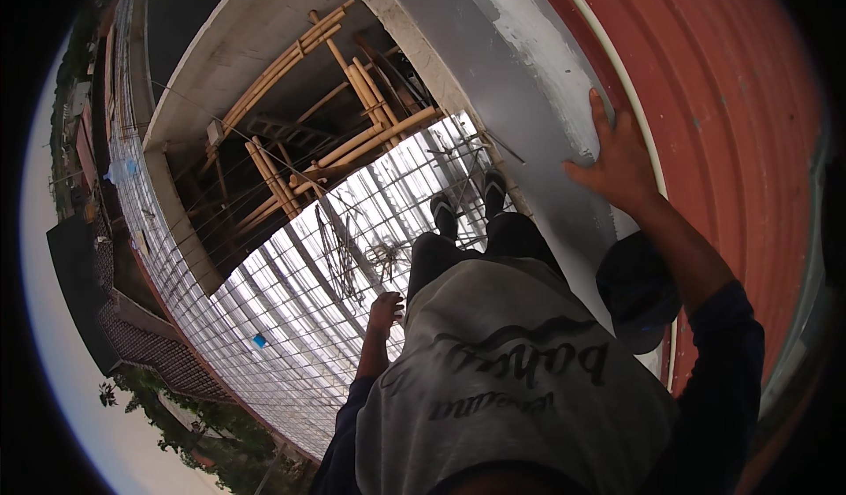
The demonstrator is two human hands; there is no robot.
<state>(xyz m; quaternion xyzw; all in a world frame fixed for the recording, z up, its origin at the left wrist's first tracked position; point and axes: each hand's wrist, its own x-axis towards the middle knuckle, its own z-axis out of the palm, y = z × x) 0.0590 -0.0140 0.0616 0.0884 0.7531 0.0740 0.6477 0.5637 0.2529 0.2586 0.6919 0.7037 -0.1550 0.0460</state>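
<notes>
My right hand (619, 162) lies on the grey coated ledge (529, 116) with its fingers spread and nothing in them. Beside it runs a pale pipe or cable (624, 76) along red corrugated sheeting (705, 98). My left hand (385, 312) hangs low by my side, fingers curled in; whether something small is in them I cannot make out. Past that hand a grid of steel rebar (291, 319) covers shiny corrugated metal decking (388, 178). Loose tie wires (339, 253) lie on the grid near the left hand.
My feet (445, 215) stand on the decking beside the ledge. Ahead is a deep opening with bamboo scaffolding (366, 98) and a concrete wall (242, 37). A dark cap (639, 288) shows below my right forearm. A small blue piece (259, 341) sits on the mesh.
</notes>
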